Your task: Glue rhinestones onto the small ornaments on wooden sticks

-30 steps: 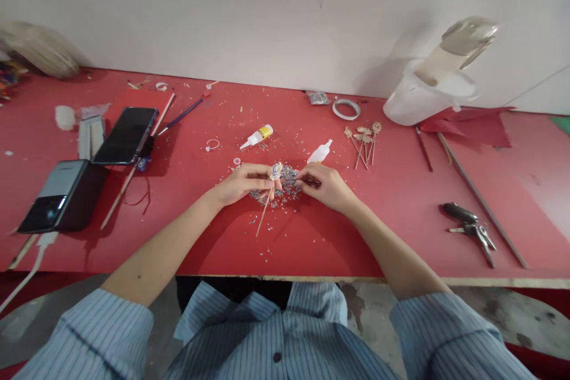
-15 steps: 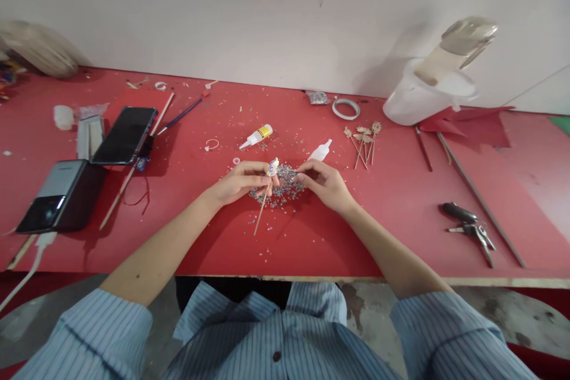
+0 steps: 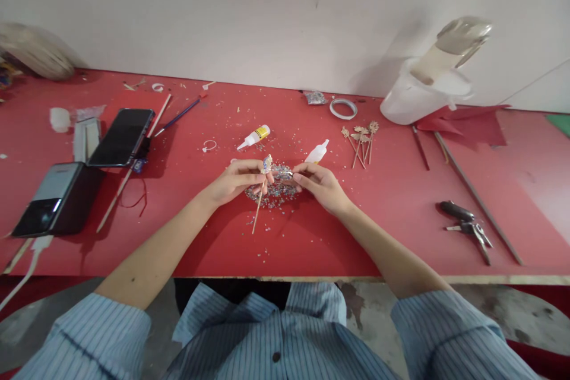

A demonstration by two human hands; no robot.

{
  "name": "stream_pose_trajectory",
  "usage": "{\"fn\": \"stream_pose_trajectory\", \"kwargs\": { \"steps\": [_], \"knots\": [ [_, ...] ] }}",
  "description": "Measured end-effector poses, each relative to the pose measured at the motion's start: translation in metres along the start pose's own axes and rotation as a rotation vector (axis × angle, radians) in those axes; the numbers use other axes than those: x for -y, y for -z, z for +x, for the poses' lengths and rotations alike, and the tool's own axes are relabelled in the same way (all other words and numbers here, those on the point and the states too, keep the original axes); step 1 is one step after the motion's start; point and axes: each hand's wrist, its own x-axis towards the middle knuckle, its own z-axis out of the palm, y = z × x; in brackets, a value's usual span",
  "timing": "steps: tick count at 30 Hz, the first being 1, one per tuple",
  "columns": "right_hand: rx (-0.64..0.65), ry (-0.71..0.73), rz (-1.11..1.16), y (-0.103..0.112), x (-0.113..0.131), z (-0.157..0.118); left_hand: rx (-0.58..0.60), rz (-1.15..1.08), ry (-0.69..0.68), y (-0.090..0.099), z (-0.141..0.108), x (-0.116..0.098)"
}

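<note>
My left hand (image 3: 238, 181) pinches a thin wooden stick (image 3: 258, 211) just below its sparkly decorated top (image 3: 267, 164). The stick slants down toward me above the red table. Close on the right, my right hand (image 3: 321, 185) has thumb and forefinger pressed together on something slim and small, too fine to name. Its tip points toward the decorated top, with a gap between them. Under both hands lies a spread heap of glittery flakes (image 3: 276, 196). Beyond my right fingers rests a white squeeze bottle (image 3: 317, 152), and a glue bottle with a yellow label (image 3: 255, 137) lies farther back.
Several sticks with leaf-shaped tops (image 3: 363, 138) lie right of the heap, near a tape roll (image 3: 343, 109) and a white bucket (image 3: 401, 98). Keys (image 3: 474, 230) are at right. A phone (image 3: 122, 138), power bank (image 3: 56, 199) and paintbrush (image 3: 178, 117) occupy the left.
The view has shifted slightly to the right. My left hand has moved a little left, turning the decorated top slightly. My right fingers also sit a bit farther left, still pinched.
</note>
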Motion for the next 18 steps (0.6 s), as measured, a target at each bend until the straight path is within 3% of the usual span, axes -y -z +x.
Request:
{"fn": "stream_pose_trajectory", "kwargs": {
  "steps": [8, 15, 18],
  "knots": [
    [-0.074, 0.066, 0.014, 0.012, 0.011, -0.002, 0.125, -0.002, 0.124, -0.017, 0.004, 0.005],
    [0.107, -0.041, -0.026, 0.008, 0.008, -0.001, 0.030, 0.040, 0.058, -0.004, 0.000, 0.000],
    [0.094, -0.005, -0.026, 0.005, 0.007, -0.001, 0.049, 0.028, 0.061, -0.005, -0.001, 0.001]
  ]
}}
